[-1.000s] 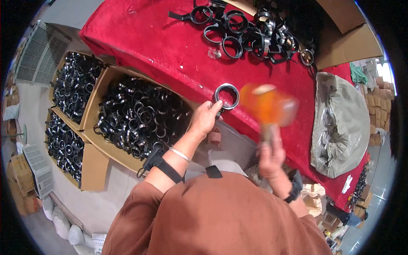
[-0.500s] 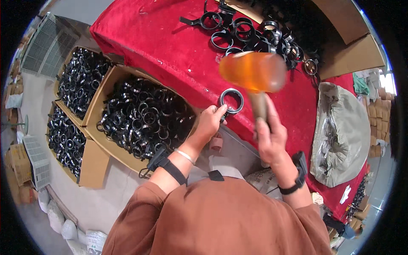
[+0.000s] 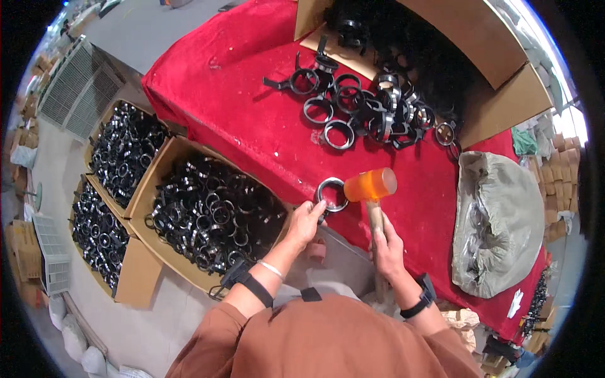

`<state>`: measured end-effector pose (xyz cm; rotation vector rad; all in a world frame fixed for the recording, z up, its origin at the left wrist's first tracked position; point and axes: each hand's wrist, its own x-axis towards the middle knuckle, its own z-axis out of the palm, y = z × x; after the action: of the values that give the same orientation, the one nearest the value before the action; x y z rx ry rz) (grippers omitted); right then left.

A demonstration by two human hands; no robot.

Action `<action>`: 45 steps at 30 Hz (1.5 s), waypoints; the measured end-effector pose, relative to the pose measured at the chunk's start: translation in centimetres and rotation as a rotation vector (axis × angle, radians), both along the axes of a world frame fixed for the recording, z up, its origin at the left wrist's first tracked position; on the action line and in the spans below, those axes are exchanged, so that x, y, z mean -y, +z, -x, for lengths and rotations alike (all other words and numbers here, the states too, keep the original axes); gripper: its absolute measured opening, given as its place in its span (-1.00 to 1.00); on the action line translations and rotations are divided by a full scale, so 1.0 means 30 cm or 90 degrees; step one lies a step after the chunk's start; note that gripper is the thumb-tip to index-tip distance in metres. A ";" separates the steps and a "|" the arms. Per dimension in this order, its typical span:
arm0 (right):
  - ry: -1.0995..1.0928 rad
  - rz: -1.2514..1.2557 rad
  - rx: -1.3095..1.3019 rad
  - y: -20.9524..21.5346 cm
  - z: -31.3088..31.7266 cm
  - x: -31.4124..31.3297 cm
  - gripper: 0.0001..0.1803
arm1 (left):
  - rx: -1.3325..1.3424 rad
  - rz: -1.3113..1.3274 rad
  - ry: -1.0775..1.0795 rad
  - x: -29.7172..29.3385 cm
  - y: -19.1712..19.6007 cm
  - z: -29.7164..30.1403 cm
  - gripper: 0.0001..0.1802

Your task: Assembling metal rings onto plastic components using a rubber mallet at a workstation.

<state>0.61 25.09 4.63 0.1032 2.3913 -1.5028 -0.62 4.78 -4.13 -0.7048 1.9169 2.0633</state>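
My left hand [image 3: 305, 223] grips a black ring-shaped part with a silvery inner rim [image 3: 341, 207] by its short stem, at the near edge of the red-covered table [image 3: 239, 107]. My right hand [image 3: 387, 247] is closed round the wooden handle of a mallet [image 3: 370, 184] with an orange, see-through head. The mallet head is just right of the ring, close against its edge; whether they touch I cannot tell. Farther back on the red cloth lies a loose pile of similar black rings [image 3: 338, 135], some with side arms.
An open cardboard box [image 3: 504, 104] of black parts lies at the far right, spilling onto the cloth. Left of the table, a large carton [image 3: 151, 236] and smaller cartons [image 3: 104, 189] are full of black rings. A grey-green sack [image 3: 504, 252] rests on the right.
The mallet head has come down from above and beyond the ring to beside it. The whole view has shifted, so the table and boxes appear lower. Both hands keep their grips.
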 end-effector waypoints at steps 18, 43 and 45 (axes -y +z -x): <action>-0.106 0.005 -0.045 -0.180 -0.047 -0.249 -0.48 | -0.355 0.608 -0.080 0.040 0.324 0.561 -0.40; -0.104 -0.088 -0.050 -0.148 -0.060 -0.148 -0.52 | -0.026 0.007 -0.137 0.210 -0.077 -0.011 -0.56; -0.126 -0.084 -0.002 -0.130 -0.064 -0.128 -0.50 | -0.044 0.089 -0.141 0.209 -0.092 0.015 -0.42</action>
<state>2.54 28.95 0.74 0.3774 2.5443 -1.4237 -1.05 -1.50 -6.91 -0.4302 2.0884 1.8578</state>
